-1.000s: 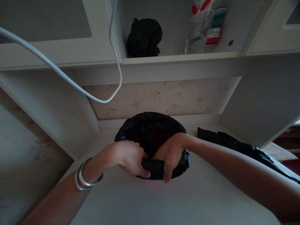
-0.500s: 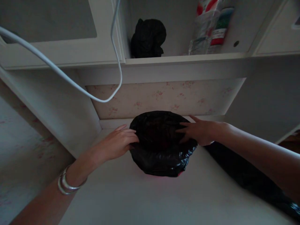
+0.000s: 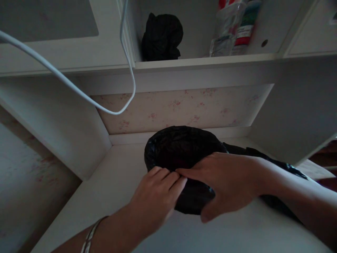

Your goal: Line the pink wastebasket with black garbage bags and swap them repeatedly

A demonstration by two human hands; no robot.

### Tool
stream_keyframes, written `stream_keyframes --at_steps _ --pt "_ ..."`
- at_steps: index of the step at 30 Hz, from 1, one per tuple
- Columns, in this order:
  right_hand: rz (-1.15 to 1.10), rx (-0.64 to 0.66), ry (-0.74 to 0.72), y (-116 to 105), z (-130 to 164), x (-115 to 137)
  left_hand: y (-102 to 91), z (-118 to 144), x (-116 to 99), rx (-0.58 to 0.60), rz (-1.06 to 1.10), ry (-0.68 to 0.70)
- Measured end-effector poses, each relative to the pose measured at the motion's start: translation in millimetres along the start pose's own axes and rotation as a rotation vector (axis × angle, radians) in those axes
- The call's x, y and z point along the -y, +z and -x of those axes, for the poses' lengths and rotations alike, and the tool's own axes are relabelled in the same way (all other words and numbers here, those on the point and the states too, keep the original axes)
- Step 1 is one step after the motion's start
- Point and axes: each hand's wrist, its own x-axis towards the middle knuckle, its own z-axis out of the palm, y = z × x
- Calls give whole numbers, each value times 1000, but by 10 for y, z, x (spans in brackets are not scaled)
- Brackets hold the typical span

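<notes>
A rounded bundle wrapped in a black plastic bag (image 3: 181, 147) lies on the white desk surface (image 3: 118, 196), close to the back wall. Both my hands are on its near side. My left hand (image 3: 158, 196), with bangles on the wrist, lays its fingers together over the bag's front edge. My right hand (image 3: 226, 182) comes in from the right and clasps the same edge, fingers on top and thumb underneath. The fingertips of the two hands touch. The bag's near rim is hidden beneath them.
A second black plastic bag (image 3: 265, 156) lies flat on the desk behind my right forearm. On the shelf above sit a black crumpled bundle (image 3: 162, 37) and bottles (image 3: 231, 28). A white cable (image 3: 79, 95) hangs in a loop at upper left. Side panels enclose the desk.
A second ago both hands gripped the bundle's front. Then they spread to its left and right sides. Now they have come back together on the near edge.
</notes>
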Motion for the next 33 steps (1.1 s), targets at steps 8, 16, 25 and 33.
stream_keyframes --at_steps 8,16,25,33 --pt "-44 117 14 43 117 -230 -189 -66 408 246 103 -42" --pt "-134 62 -3 -37 -201 -173 12 -183 353 310 43 -16" --pt "-51 244 -83 92 -604 -174 58 -241 311 243 80 -34" --pt "-148 -698 48 591 176 -18 34 386 93 -274 70 -118"
